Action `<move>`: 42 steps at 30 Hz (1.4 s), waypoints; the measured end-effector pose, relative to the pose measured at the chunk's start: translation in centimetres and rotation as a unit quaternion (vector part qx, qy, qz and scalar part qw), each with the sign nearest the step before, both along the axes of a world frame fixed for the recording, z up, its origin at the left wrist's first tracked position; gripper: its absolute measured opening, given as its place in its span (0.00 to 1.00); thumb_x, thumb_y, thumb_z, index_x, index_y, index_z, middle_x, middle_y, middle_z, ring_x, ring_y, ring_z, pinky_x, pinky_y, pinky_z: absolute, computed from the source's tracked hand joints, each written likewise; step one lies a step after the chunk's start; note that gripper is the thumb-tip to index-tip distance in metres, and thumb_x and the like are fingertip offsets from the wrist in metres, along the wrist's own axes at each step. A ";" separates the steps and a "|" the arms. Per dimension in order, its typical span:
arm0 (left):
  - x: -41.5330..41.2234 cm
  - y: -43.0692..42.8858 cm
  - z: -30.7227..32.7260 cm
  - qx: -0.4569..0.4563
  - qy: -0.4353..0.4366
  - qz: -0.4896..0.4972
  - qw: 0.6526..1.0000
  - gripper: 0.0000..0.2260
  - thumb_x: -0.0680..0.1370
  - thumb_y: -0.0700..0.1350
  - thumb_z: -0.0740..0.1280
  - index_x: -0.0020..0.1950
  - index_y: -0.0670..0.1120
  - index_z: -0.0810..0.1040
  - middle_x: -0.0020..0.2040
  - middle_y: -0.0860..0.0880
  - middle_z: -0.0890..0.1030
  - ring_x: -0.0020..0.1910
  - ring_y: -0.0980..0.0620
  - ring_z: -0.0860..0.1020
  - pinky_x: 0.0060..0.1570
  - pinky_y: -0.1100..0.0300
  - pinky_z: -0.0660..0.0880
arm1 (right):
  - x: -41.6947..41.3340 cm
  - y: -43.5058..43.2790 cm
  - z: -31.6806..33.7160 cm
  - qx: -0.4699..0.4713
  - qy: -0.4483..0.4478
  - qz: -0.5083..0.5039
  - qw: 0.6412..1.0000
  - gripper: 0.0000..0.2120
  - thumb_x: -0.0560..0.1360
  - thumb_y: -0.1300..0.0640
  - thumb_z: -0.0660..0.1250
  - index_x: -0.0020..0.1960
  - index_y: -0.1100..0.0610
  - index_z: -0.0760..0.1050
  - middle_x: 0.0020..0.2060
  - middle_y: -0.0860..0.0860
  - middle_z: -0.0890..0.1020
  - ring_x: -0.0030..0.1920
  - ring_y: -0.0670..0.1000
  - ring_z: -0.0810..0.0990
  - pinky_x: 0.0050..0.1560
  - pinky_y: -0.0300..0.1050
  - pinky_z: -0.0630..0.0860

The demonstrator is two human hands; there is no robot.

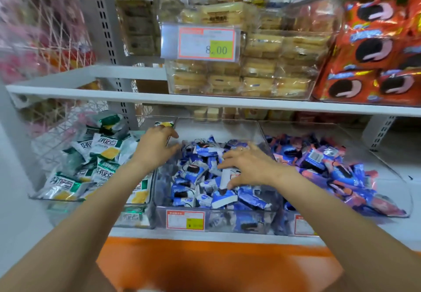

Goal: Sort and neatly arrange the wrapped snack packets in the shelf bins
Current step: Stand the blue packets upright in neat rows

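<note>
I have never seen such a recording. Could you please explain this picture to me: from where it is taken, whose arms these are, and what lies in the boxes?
There is no machine here. A person wears one camera on the head, so you look forward and down along their two bare arms at a shop shelf. Three clear bins stand side by side. The left bin holds green, white and yellow packets, the middle bin blue and white packets, and the right bin blue and pink packets. The left hand, between the left and middle bins, seems to grip a green and yellow packet. The right hand reaches into the middle bin and pinches a white packet. On the shelf above are pale cakes with a price tag.
</note>
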State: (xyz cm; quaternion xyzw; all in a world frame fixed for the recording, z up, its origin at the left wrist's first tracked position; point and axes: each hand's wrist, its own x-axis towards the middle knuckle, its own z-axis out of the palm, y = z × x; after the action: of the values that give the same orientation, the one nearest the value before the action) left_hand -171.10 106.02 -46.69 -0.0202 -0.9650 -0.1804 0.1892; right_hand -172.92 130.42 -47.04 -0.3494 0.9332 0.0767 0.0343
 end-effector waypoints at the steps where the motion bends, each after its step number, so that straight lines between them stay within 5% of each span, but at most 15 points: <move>1: 0.4 -0.5 0.0 -0.007 -0.001 0.000 1.000 0.14 0.76 0.47 0.68 0.59 0.44 0.77 0.59 0.41 0.77 0.60 0.41 0.71 0.56 0.52 0.68 | -0.2 -0.1 -0.1 0.028 0.009 -0.009 1.000 0.28 0.73 0.40 0.66 0.70 0.44 0.66 0.73 0.46 0.62 0.73 0.50 0.60 0.72 0.60 0.46; 8: 3.3 -3.7 -0.2 -0.015 0.026 -0.007 1.000 0.10 0.77 0.46 0.67 0.56 0.43 0.79 0.58 0.44 0.78 0.60 0.44 0.72 0.54 0.55 0.66 | -2.1 0.0 0.6 0.033 0.032 -0.059 0.997 0.24 0.72 0.43 0.68 0.66 0.44 0.71 0.72 0.45 0.65 0.70 0.50 0.65 0.69 0.56 0.57; 12: 4.3 -4.3 -0.7 -0.023 0.017 -0.029 0.999 0.11 0.77 0.46 0.67 0.57 0.44 0.79 0.59 0.46 0.79 0.61 0.46 0.72 0.54 0.57 0.67 | -2.5 -1.2 1.4 -0.137 0.036 -0.064 0.988 0.17 0.74 0.42 0.66 0.61 0.47 0.75 0.62 0.46 0.77 0.60 0.50 0.75 0.55 0.46 0.70; 15: 4.6 -4.1 -0.4 -0.034 0.016 -0.051 0.998 0.10 0.78 0.46 0.66 0.58 0.46 0.78 0.60 0.48 0.78 0.63 0.47 0.71 0.57 0.55 0.68 | -3.4 -3.3 0.8 -0.240 0.024 -0.067 0.968 0.18 0.78 0.48 0.62 0.67 0.49 0.71 0.65 0.50 0.75 0.62 0.53 0.75 0.56 0.48 0.74; 19: 4.9 -3.5 0.3 -0.037 0.027 -0.080 0.996 0.11 0.78 0.46 0.66 0.59 0.46 0.77 0.60 0.49 0.78 0.62 0.48 0.72 0.58 0.56 0.68 | -4.2 -5.0 -1.2 -0.149 -0.048 -0.073 0.985 0.27 0.78 0.49 0.63 0.74 0.48 0.60 0.72 0.53 0.66 0.70 0.55 0.66 0.66 0.51 0.67; 24: 4.6 -3.3 0.1 -0.060 0.021 -0.108 0.992 0.11 0.77 0.47 0.67 0.58 0.47 0.77 0.59 0.50 0.78 0.61 0.50 0.72 0.59 0.57 0.67 | -4.6 -4.7 -1.7 -0.148 0.090 -0.095 0.980 0.17 0.80 0.54 0.58 0.68 0.50 0.69 0.62 0.54 0.75 0.61 0.56 0.73 0.58 0.49 0.69; 28: 3.9 -3.0 -0.1 -0.082 -0.001 -0.135 0.987 0.14 0.76 0.52 0.67 0.58 0.49 0.76 0.61 0.52 0.76 0.63 0.52 0.69 0.62 0.59 0.62 | -4.5 -4.5 -1.9 -0.195 -0.023 -0.082 0.977 0.19 0.75 0.47 0.66 0.64 0.50 0.71 0.62 0.51 0.75 0.62 0.53 0.73 0.57 0.47 0.71; 32: 3.5 -2.9 -0.1 -0.116 0.000 -0.158 0.981 0.11 0.74 0.54 0.68 0.54 0.51 0.78 0.56 0.54 0.77 0.59 0.54 0.70 0.60 0.60 0.61 | -4.8 -4.9 -2.1 -0.205 -0.033 -0.059 0.977 0.16 0.73 0.48 0.69 0.58 0.52 0.71 0.61 0.51 0.76 0.62 0.53 0.73 0.58 0.47 0.71; 35: 3.6 -1.9 0.0 -0.141 -0.018 -0.199 0.970 0.09 0.74 0.54 0.69 0.51 0.51 0.79 0.50 0.56 0.78 0.54 0.55 0.72 0.54 0.63 0.59 | -5.2 -4.8 -1.8 -0.211 -0.069 -0.070 0.973 0.25 0.71 0.45 0.71 0.64 0.51 0.69 0.64 0.50 0.74 0.63 0.52 0.73 0.62 0.51 0.71; 38: 3.3 -1.1 -0.2 -0.207 -0.050 -0.225 0.951 0.10 0.75 0.55 0.67 0.53 0.52 0.77 0.51 0.58 0.79 0.53 0.57 0.73 0.54 0.64 0.58 | -5.3 -4.4 -1.5 -0.169 -0.057 -0.074 0.981 0.32 0.69 0.43 0.72 0.69 0.49 0.67 0.63 0.52 0.71 0.63 0.53 0.71 0.61 0.48 0.69; 42: 2.4 0.8 0.4 -0.351 -0.117 -0.239 0.898 0.14 0.75 0.58 0.66 0.54 0.51 0.76 0.51 0.55 0.80 0.53 0.54 0.75 0.52 0.61 0.56 | -4.9 -4.0 -1.2 -0.173 -0.014 -0.093 0.980 0.30 0.66 0.46 0.75 0.64 0.50 0.70 0.61 0.52 0.70 0.60 0.54 0.71 0.52 0.44 0.67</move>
State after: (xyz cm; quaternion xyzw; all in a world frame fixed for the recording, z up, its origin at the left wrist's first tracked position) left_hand -168.72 106.79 -46.29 -0.2945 -0.9468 0.1293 0.0063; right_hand -177.82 126.45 -48.23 -0.2630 0.9601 -0.0947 -0.0064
